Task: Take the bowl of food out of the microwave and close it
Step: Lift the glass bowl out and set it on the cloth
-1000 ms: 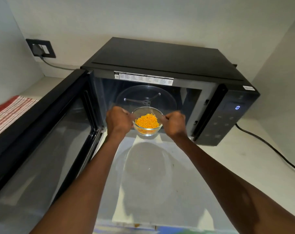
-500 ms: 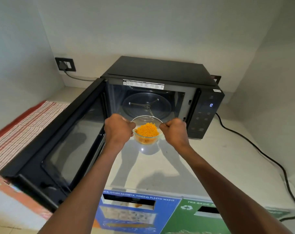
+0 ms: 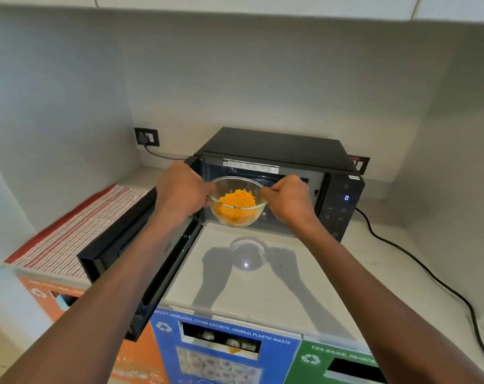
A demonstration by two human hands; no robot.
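The bowl (image 3: 238, 202), frame centre, hangs gripped at its rim between left hand (image 3: 181, 194) and right hand (image 3: 289, 199). The open door (image 3: 130, 245) lies lower left (nearer the left hand), so that hand likely swings it shut.

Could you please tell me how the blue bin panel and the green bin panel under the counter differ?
The blue bin panel is fully in view; the green bin panel is cut off by the frame. Through the blue panel's slot pale objects show; the green panel's slot looks dark. Both carry a white recycling symbol and white lettering.
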